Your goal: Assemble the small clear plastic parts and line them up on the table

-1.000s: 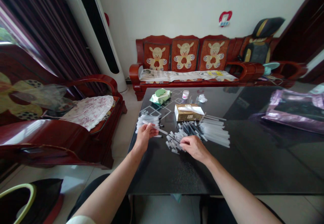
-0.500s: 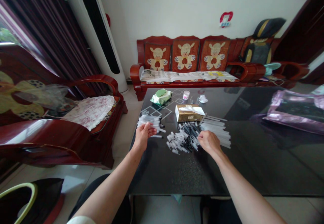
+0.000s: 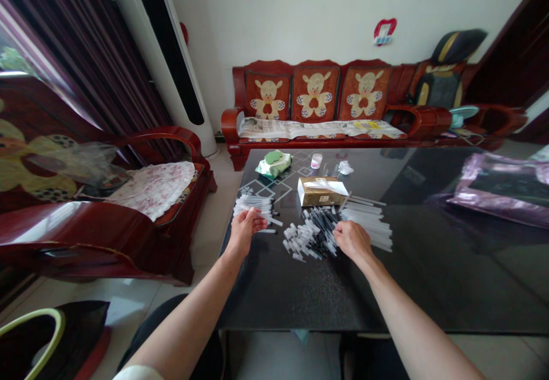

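Observation:
My left hand (image 3: 245, 230) is at the left pile of whitish, pen-like sticks (image 3: 253, 204), some with black ends. Its fingers are curled together, and a pale stick shows beside the fingertips; I cannot tell if it is gripped. My right hand (image 3: 352, 239) is closed at the right side of a heap of thin black sticks (image 3: 319, 222). Whatever its fingers pinch is hidden. Small frosted caps (image 3: 298, 240) lie scattered left of the black sticks. Long translucent tubes (image 3: 372, 224) are spread out behind and right of my right hand.
All this lies on a dark glossy table (image 3: 309, 294). A tissue box (image 3: 321, 192) stands behind the heaps. Farther back are a green wipes pack (image 3: 273, 165), a small white tub (image 3: 316, 161) and crumpled tissue (image 3: 345, 167). A shiny purple package (image 3: 500, 208) lies at right.
Both hands stay almost in place. The right hand shifts very slightly left against the black sticks; the piles look the same.

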Demonstrator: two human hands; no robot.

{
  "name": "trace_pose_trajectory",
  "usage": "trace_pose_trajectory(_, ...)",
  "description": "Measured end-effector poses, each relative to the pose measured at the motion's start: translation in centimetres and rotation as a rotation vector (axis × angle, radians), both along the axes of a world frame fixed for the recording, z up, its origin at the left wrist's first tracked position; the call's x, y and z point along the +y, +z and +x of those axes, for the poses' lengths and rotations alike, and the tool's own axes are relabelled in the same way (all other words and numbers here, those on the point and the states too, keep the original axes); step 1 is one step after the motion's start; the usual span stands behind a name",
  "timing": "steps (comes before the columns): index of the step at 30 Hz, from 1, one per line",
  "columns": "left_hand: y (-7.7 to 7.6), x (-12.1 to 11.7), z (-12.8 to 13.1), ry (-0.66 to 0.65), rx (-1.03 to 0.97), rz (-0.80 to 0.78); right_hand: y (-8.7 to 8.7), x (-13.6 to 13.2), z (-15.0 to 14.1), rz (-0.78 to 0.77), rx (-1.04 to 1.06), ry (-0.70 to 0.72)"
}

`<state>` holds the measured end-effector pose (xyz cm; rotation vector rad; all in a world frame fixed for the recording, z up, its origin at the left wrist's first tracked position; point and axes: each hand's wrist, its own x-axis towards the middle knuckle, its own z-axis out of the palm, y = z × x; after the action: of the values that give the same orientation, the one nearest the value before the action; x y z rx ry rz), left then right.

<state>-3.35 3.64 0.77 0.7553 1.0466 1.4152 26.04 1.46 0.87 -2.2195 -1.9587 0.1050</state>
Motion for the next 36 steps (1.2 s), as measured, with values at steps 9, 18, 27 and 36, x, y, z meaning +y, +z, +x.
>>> trace_pose_trajectory(9,-0.1,-0.2,0.1,-0.013,-0.002,0.0,0.5,-0.2,-0.5,-0.032,0.065,0.034)
trace_pose_trajectory(18,-0.3,-0.1,0.1,-0.027,-0.005,0.002,-0.5,0.4,-0.2,0.034,-0.048,0.029)
trace_pose_trajectory(27,-0.5,-0.5,0.6,-0.087,-0.001,-0.001,-0.3,-0.1,-0.7,0.116,-0.022,0.071)
trace_pose_trajectory(36,-0.2,-2.3,2.7,-0.305,0.003,0.006,-0.4,-2.8,-4.8,-0.096,0.82,0.42)
